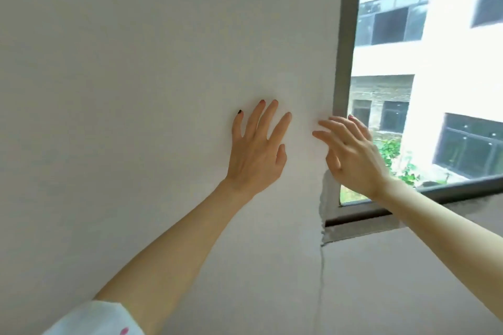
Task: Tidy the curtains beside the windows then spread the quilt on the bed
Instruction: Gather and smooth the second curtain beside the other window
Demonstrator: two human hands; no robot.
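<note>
White sleeve (100,317) with a pink mark sits at the bottom left corner, nearest the lens, and a bare forearm runs up from it toward centre frame. A plain white curtain (152,68) fills the left and centre of the frame; its right edge hangs just beside the grey window frame (343,62), covering the window's left side. Right of frame: window glass, a white building (449,62) with dark windows, green plants (392,152) low down. Left hand (257,152) lies flat on the curtain, fingers straight and spread wide, holding nothing. Right hand (351,155) is at the curtain edge, in front of the frame, fingers straight, loosely fanned, tips on or just off the fabric, cannot tell. The quilt and bed are out of view.
</note>
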